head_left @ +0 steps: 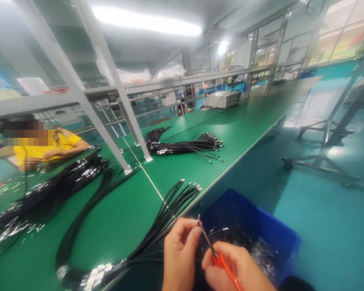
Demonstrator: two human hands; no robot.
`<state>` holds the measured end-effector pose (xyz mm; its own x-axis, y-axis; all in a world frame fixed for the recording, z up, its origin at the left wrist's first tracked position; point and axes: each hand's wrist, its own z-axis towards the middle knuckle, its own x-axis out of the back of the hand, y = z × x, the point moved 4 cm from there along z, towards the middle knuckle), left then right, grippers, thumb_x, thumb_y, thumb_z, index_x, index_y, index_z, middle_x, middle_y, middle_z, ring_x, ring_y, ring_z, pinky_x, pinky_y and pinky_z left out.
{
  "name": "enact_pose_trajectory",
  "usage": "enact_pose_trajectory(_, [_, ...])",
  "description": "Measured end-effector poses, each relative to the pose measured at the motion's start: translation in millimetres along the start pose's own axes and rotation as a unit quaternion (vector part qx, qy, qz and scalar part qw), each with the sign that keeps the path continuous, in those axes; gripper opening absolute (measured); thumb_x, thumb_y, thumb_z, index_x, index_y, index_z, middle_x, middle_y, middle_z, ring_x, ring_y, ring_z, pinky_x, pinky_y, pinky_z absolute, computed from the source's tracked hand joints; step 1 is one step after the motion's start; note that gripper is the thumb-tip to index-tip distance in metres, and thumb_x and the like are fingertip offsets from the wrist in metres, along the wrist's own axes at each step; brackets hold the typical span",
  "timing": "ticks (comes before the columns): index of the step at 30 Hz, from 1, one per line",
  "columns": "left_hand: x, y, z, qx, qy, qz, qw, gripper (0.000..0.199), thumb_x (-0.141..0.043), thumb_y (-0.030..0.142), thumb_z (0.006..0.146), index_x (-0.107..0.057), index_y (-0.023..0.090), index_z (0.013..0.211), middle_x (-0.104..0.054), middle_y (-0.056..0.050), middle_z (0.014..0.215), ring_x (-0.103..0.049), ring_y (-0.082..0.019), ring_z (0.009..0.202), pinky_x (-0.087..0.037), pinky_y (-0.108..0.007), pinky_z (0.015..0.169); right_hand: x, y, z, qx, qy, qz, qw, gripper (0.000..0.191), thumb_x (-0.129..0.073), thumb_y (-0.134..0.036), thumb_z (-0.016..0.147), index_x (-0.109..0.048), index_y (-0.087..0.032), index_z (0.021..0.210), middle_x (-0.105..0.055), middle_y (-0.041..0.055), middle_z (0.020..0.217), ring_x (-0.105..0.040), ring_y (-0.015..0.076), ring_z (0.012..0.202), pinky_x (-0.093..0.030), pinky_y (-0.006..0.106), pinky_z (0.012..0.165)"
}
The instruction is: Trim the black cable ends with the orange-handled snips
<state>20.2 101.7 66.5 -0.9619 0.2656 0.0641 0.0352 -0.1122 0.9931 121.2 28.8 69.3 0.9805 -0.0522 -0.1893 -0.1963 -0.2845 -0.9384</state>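
My left hand [180, 252] is pinched between thumb and forefinger on the end of a black cable [150, 257], whose small pale tip pokes out above the fingers. Red-handled scissors [227, 270] are gripped in my right hand [235, 262]. Their slim metal blades point up and left, touching or very close to the cable tip. Left of my hands, a bundle of black cables [166, 212] with silvery ends lies over the edge of the green table [118, 226]. Its looped part is gathered at the lower left.
Below the table edge stands a blue bin [279, 230] with clear plastic and dark pieces inside. More cable bundles [185, 145] lie farther along the table. Grey shelf posts [130, 121] rise from it. A person in yellow [45, 149] sits across at the left.
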Motion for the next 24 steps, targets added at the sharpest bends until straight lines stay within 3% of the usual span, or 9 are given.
enact_pose_trajectory(4, [-1.4,3.1,-1.8,-0.037,0.014,0.013,0.999,0.01,-0.065,0.027,0.077,-0.069,0.019,0.071,-0.066,-0.001,0.067,-0.059,-0.017,0.064,-0.047,-0.024,0.06,-1.9,-5.3,-3.8,-0.002,0.004,-0.016,1.0,0.023,-0.062,-0.038,0.066,-0.05,-0.019,0.064,-0.042,-0.0074,0.053,-0.037,0.0074,0.046,-0.029,0.021,0.046])
enact_pose_trajectory(10, [-3.9,6.5,-4.2,-0.068,0.009,0.043,0.997,0.011,-0.064,0.024,0.077,-0.068,0.019,0.069,-0.065,-0.001,0.065,-0.059,-0.017,0.062,-0.047,-0.024,0.059,0.6,-0.6,1.7,-0.033,0.047,-0.027,0.998,0.024,-0.062,-0.041,0.069,-0.049,-0.021,0.064,-0.043,-0.0083,0.045,-0.035,0.0073,0.039,-0.022,0.018,0.035])
enact_pose_trajectory(14, [-4.8,6.4,-4.2,-0.079,0.011,0.057,0.995,0.011,-0.063,0.022,0.077,-0.067,0.019,0.067,-0.065,-0.001,0.065,-0.059,-0.018,0.061,-0.047,-0.025,0.059,1.7,-1.3,3.3,-0.038,0.032,-0.027,0.998,0.027,-0.063,-0.043,0.07,-0.05,-0.02,0.067,-0.046,-0.0087,0.042,-0.032,0.0051,0.034,-0.021,0.016,0.031])
enact_pose_trajectory(24, [-8.5,3.6,-5.0,-0.105,0.018,0.083,0.991,0.011,-0.062,0.02,0.077,-0.069,0.021,0.07,-0.066,-0.001,0.066,-0.06,-0.018,0.062,-0.048,-0.024,0.059,7.2,-9.2,-1.6,-0.045,0.042,-0.091,0.994,0.031,-0.06,-0.046,0.074,-0.048,-0.02,0.063,-0.046,-0.0081,0.045,-0.036,0.0054,0.037,-0.025,0.017,0.037])
